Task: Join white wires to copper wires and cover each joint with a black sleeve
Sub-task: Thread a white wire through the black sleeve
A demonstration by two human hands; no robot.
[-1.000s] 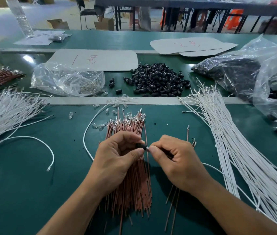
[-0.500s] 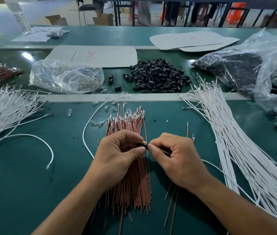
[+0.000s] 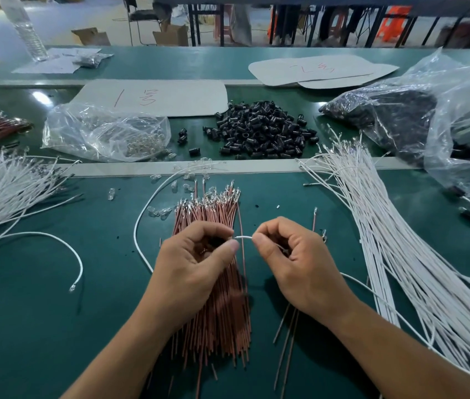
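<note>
Green matting covers the table [image 3: 55, 326], with a big sheaf of white wires [image 3: 400, 254] fanned down its right side. Copper wires [image 3: 216, 312] lie bundled in the middle, partly hidden under both hands. Beyond them, loose sleeves [image 3: 262, 131] are heaped beside a clear bag [image 3: 98, 133]. The left hand [image 3: 196, 263] curls its fingers round a black sleeve [image 3: 218, 241], which is mostly hidden. The right hand [image 3: 297, 260] pinches a white wire [image 3: 243, 237]. Half a second ago the fingertips met; now they are apart, with a short stretch of wire bared between them.

Two hands [image 3: 199, 263], three cardboard sheets [image 3: 153, 97], one water bottle [image 3: 26, 33], one black-sleeve heap [image 3: 259, 131].
</note>
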